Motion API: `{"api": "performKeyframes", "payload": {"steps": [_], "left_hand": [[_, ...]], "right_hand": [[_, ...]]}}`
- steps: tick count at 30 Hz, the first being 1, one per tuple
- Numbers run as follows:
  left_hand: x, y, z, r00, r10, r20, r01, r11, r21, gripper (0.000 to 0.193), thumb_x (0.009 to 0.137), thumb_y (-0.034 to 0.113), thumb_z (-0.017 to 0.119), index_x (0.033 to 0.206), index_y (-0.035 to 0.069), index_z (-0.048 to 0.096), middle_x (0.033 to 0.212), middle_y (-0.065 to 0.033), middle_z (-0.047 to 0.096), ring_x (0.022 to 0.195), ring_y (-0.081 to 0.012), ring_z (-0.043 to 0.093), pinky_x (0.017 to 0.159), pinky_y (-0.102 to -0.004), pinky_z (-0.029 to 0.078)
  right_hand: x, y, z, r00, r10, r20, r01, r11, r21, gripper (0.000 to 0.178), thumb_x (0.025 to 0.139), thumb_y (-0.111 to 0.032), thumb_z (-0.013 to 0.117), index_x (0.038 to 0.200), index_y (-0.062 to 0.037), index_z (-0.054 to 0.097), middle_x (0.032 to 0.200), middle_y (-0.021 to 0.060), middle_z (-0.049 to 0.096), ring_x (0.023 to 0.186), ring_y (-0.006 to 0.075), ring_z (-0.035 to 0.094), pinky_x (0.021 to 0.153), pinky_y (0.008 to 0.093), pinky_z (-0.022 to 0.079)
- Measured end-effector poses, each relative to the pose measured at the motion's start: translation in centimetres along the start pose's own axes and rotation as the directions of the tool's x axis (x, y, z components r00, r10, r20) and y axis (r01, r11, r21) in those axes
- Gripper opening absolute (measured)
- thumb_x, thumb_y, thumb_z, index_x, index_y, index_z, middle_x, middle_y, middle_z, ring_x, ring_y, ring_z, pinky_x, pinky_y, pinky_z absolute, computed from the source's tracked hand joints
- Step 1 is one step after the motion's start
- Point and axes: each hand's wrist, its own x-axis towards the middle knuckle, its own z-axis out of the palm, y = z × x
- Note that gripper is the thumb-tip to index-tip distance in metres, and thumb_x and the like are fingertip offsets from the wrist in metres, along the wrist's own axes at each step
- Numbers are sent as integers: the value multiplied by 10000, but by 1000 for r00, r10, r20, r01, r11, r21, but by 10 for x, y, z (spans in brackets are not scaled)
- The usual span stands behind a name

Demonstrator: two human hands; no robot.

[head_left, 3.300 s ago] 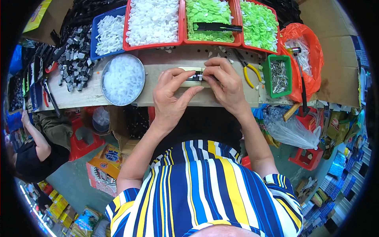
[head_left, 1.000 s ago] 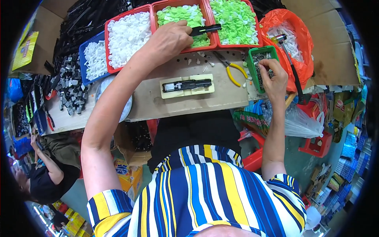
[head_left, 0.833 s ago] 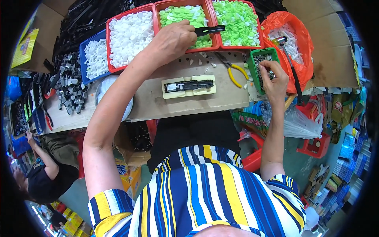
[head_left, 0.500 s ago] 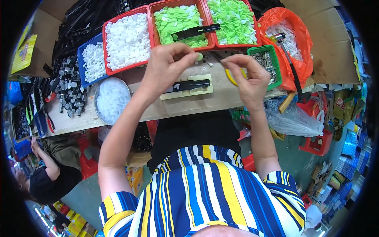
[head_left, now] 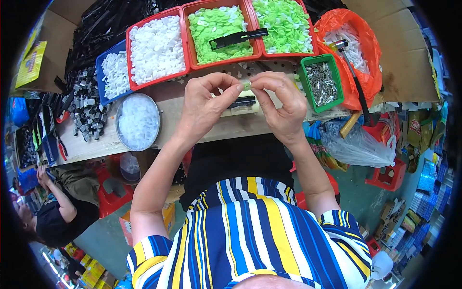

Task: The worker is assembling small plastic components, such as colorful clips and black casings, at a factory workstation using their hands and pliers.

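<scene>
Over the bench, my left hand (head_left: 204, 103) and my right hand (head_left: 281, 106) meet fingertip to fingertip. Both pinch a small light-green disc (head_left: 247, 86), partly covered by the fingers. Just below the fingers is a cream block (head_left: 248, 110) with a black, narrow part (head_left: 243, 101) lying in it; my hands hide much of the block. Beyond the hands, a red bin of green discs (head_left: 188, 36) has a long black plastic part (head_left: 238, 38) resting across its top.
Left of my hands stand a round dish of translucent pieces (head_left: 138, 120), a blue tray (head_left: 99, 79) and a red bin of white pieces (head_left: 129, 50). At right are a green box of metal pins (head_left: 340, 91), an orange bag (head_left: 373, 58) and a hammer (head_left: 358, 89). A person (head_left: 62, 212) sits lower left.
My right hand has moved left and come to the green disc in my left fingers. My left hand has dropped slightly nearer. The yellow ring-shaped handle beside my right hand no longer shows.
</scene>
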Motion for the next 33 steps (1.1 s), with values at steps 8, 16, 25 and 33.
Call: {"api": "performKeyframes", "payload": {"steps": [8,16,25,33], "left_hand": [[-6,-3,-1,996,46,-74,-47,999,-23,174,909,147,701,922,-27,704,790,21,643,712,-24,523,632,-192,427],[-9,-5,-2,986,122,-115,-120,993,22,157,898,126,706,906,-31,708,785,17,656,711,-27,529,643,-195,441],[-9,-3,2,990,106,-91,-104,994,22,148,891,109,699,912,-38,702,786,14,656,720,-34,538,665,-203,457],[-8,-3,7,997,57,-48,-59,997,-57,126,890,90,694,900,-35,694,793,11,650,736,-42,555,661,-219,456]], "right_hand": [[-1,-2,4,988,-147,44,152,976,-156,211,752,43,740,931,-26,653,934,94,683,830,255,661,708,339,501],[-1,-3,10,980,-196,27,197,967,-158,241,727,29,747,940,-30,651,929,92,673,815,268,654,685,352,490],[-4,-1,7,973,-229,12,228,963,-145,249,712,35,752,936,-13,653,945,108,678,811,276,654,675,357,496],[-9,6,4,968,-250,16,249,955,-162,247,711,24,765,928,-14,652,942,109,674,816,281,650,672,358,495]]}}
